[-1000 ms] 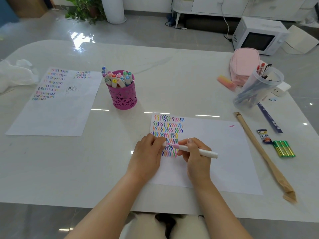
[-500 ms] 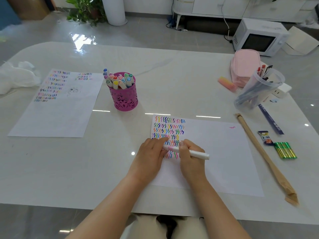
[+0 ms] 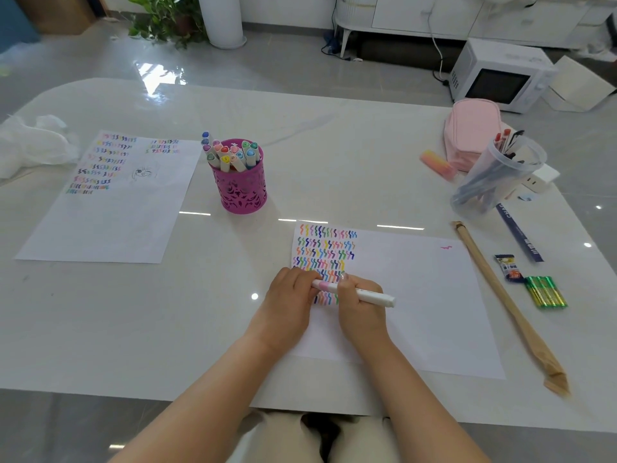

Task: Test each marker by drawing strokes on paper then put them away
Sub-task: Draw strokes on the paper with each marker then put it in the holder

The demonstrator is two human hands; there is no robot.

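White marble-look surface (image 3: 334, 155), glossy tile floor behind, microwave (image 3: 497, 76) on the floor at far right. Sheet of paper (image 3: 417, 302) front centre, rows of coloured squiggles filling its top-left corner. Both hands meet over the lowest rows. Right hand (image 3: 362, 312) grip clenched around a white marker (image 3: 364, 294), barrel lying near-horizontal, butt end pointing right. Left hand (image 3: 292, 300) grip pinched on the marker's pink left end; cap or tip, cannot tell, fingers cover it. Pink pen cup (image 3: 243, 188) stands beyond the paper to the left, packed with markers, caps up. Second sheet (image 3: 110, 212) with squiggle rows and a small sketch lies far left. Right side: clear tub (image 3: 497, 175) of pens, tilted against a pink pouch (image 3: 472, 132); long paper-wrapped stick (image 3: 500, 295) just beside the paper's right edge; green batteries (image 3: 546, 292) near it.
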